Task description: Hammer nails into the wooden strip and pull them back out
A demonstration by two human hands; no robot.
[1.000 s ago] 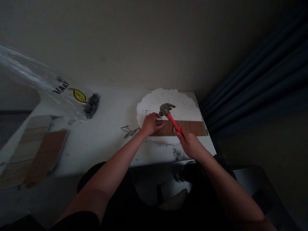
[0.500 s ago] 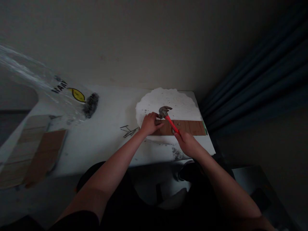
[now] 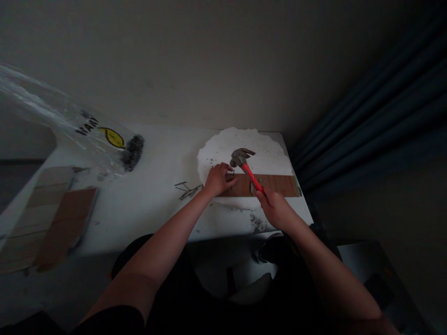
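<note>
My right hand (image 3: 276, 208) is wrapped round the red handle of a claw hammer (image 3: 252, 177). Its metal head is raised over the wood plank (image 3: 279, 185), close to my left fingers. My left hand (image 3: 217, 180) rests at the plank's left part, thumb and fingertips closed about a thin nail (image 3: 233, 172); the exact contact is hard to make out in the dim light. Beneath the plank lies a white scalloped sheet (image 3: 244, 139). Several loose nails (image 3: 187, 190) lie on the table left of my left hand.
A clear plastic bag (image 3: 87, 135) with a yellow print stands on the white table (image 3: 157, 200) at the left. More boards (image 3: 64, 223) lie at the left edge. Dark curtains (image 3: 377, 111) hang at the right. Dark debris (image 3: 257, 223) is scattered near the front edge.
The hammer head has risen slightly and shifted right, away from the nail, with my right hand moving a little rightward. My left hand has stayed in place.
</note>
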